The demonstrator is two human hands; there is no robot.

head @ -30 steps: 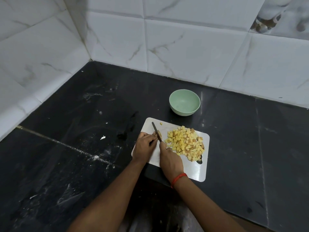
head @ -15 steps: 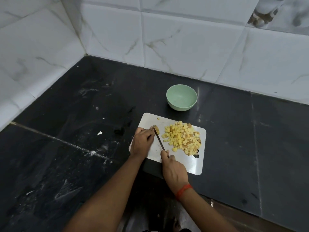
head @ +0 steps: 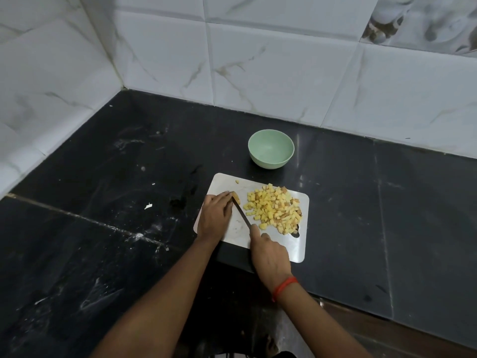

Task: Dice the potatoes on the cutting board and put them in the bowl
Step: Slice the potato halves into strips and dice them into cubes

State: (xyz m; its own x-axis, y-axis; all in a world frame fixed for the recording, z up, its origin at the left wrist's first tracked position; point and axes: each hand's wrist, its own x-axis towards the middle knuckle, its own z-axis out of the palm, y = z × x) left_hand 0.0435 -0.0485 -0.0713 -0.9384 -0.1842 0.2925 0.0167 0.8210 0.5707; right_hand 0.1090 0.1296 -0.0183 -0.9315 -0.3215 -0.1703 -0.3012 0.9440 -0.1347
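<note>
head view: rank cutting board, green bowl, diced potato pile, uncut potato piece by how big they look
1. cutting board
2-3. diced potato pile and green bowl look close; the bowl sits farther away, so unsure
4. uncut potato piece

Black stone counter (head: 103, 241) w/ white smudges, white marble-look wall tiles (head: 271, 68), corner at left

Readable text, labels, brands, numbers, signs: none on bowl (head: 271, 161), cutting board (head: 299, 251), wall tiles (head: 271, 73) or counter (head: 103, 228).
</note>
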